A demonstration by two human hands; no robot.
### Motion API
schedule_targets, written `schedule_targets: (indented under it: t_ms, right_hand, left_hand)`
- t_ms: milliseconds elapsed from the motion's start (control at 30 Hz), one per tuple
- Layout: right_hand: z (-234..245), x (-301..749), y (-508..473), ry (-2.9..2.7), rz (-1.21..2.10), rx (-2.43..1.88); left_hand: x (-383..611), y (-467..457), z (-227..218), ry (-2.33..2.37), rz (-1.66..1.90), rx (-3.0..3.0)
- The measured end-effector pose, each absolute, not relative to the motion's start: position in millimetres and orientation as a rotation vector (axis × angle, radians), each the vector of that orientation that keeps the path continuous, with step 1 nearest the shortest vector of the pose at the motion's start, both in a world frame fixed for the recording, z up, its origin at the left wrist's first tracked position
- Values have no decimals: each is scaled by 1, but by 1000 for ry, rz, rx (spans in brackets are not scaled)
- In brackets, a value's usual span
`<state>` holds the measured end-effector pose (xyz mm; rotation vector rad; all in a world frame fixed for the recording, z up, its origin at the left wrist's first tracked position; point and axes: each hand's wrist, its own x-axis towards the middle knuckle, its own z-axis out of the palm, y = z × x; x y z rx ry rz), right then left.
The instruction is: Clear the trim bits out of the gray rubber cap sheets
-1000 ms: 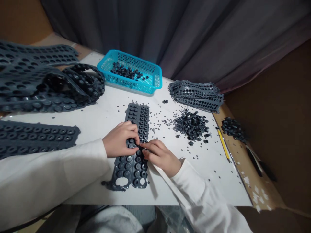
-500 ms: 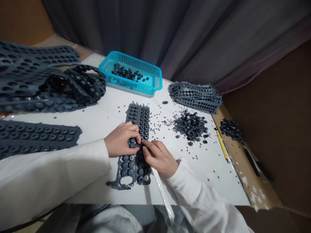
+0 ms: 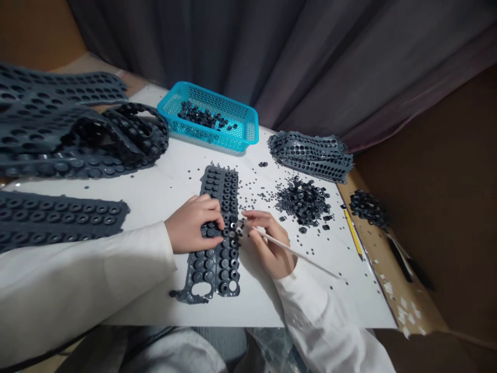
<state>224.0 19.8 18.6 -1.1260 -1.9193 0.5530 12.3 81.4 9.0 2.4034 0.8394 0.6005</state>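
A dark rubber sheet (image 3: 220, 194) with rows of round knobs lies lengthwise in front of me. My left hand (image 3: 196, 223) rests on its left half, fingers curled and thumb spread a little from the index finger, holding the sheet against the table. Just right of the sheet, my right hand (image 3: 269, 243) is closed around a thin white stick (image 3: 298, 254). The stick's tip is by the sheet's right edge, beside small dark bits; its other end slants down to the right, slightly blurred. Two larger holes show at the sheet's near end.
A blue basket (image 3: 248, 132) with small black pieces stands at the back. A pile of black pieces (image 3: 305, 202) and a bundled perforated sheet (image 3: 310, 155) lie right, near a yellow cutter (image 3: 353, 233). More knobbed sheets (image 3: 62, 212) fill the left. Tiny discs are scattered about.
My right hand has moved right, off the sheet. The white stick has swung from pointing down towards me to slanting right. My left hand stays nearly in place.
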Motion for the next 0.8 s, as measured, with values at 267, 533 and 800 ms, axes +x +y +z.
schedule_targets:
  t_ms: [267, 533, 800]
  right_hand:
    - [11, 229, 12, -2130, 822, -817]
    - [9, 229, 14, -2089, 869, -793]
    - [9, 230, 13, -2088, 861, -809]
  left_hand:
    - [11, 79, 12, 673, 590, 2449]
    - [12, 80, 9, 681, 562, 2427]
    - [13, 79, 9, 703, 533, 2435]
